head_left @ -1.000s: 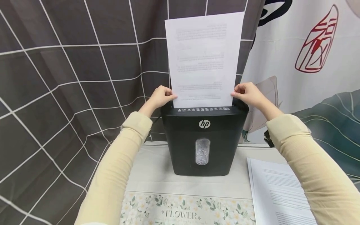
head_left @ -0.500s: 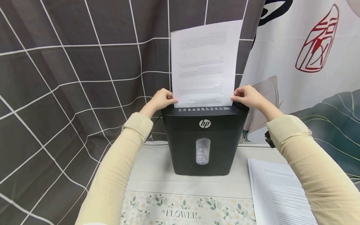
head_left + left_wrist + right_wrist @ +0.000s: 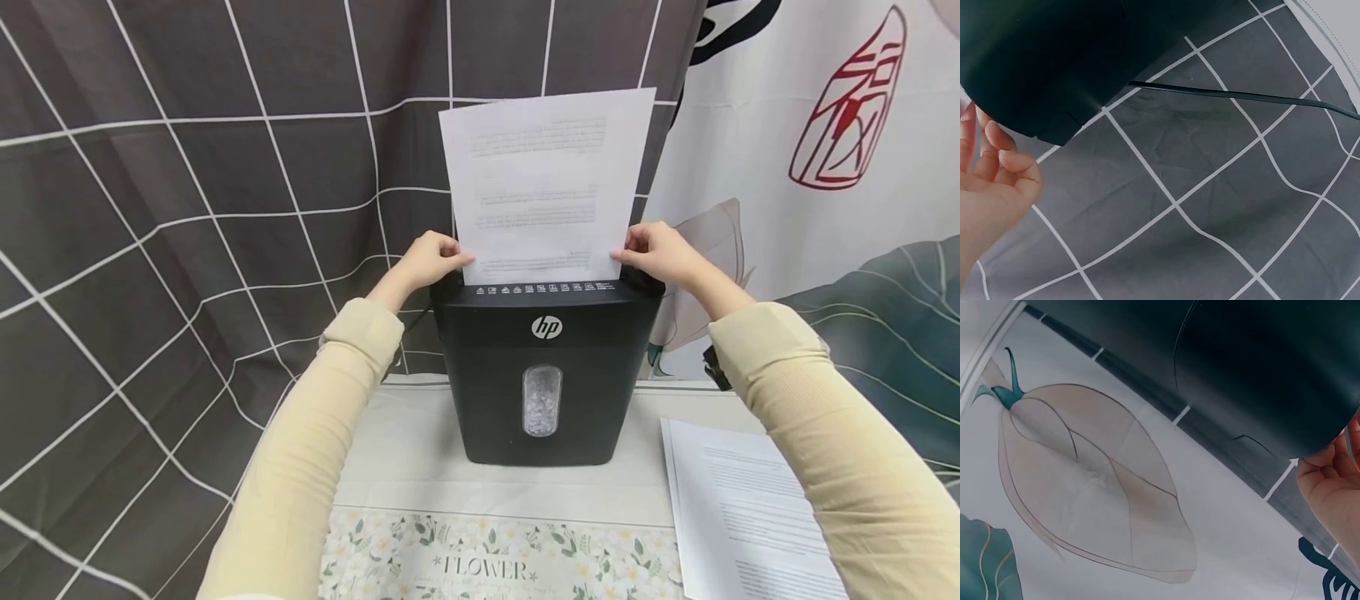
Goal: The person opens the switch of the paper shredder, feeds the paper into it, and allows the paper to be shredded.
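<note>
A printed sheet of paper [image 3: 543, 183] stands upright in the top of a black HP paper shredder [image 3: 487, 383], its lower edge down at the slot. My left hand [image 3: 429, 260] pinches the sheet's left edge between thumb and fingers, just over the shredder's top. On the opposite edge, at about the same height, my right hand [image 3: 660, 252] pinches the paper too. Both wrist views show the hands at the shredder's upper rim, with most of the sheet out of frame. White shreds [image 3: 542, 412] show through the shredder's small front window.
A stack of printed sheets [image 3: 750, 508] lies on the table right of the shredder, partly under my right forearm. A floral mat [image 3: 495, 554] lies in front. Behind hangs a dark checked curtain [image 3: 247, 167]. A black cord [image 3: 1241, 95] runs from the shredder.
The sheet's top edge has come down, and less of the paper stands above the shredder. It tilted briefly midway. Both hands have stayed at its edges with only slight shifts.
</note>
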A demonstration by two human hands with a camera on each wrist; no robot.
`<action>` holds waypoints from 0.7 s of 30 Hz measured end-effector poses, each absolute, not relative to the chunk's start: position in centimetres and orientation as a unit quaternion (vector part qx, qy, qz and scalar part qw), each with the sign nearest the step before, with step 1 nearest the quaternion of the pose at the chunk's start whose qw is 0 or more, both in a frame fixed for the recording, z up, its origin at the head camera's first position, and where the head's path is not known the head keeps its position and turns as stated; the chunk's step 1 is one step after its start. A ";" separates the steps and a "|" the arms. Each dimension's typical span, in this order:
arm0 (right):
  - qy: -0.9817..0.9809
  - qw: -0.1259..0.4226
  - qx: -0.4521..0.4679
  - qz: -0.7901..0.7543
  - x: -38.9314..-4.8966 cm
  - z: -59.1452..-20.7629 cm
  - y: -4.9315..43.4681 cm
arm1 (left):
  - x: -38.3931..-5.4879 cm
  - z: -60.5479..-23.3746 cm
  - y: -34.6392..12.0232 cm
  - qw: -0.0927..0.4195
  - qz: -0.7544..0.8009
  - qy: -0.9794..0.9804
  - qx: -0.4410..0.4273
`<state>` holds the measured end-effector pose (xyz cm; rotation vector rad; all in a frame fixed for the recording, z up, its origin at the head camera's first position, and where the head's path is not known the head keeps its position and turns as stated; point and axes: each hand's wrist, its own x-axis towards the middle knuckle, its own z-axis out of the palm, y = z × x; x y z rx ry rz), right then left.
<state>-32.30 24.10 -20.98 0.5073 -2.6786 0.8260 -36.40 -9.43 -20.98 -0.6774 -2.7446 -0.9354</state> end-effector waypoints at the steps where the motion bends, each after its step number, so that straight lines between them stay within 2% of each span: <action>1: -0.931 0.144 0.175 0.286 -32.3 -20.9 24.1 | -36.3 -21.0 -9.5 0.079 -0.315 -0.919 -0.224; 21: -0.919 0.151 0.181 0.316 -31.8 -20.4 24.0 | -36.0 -20.6 -9.4 0.092 -0.328 -0.910 -0.234</action>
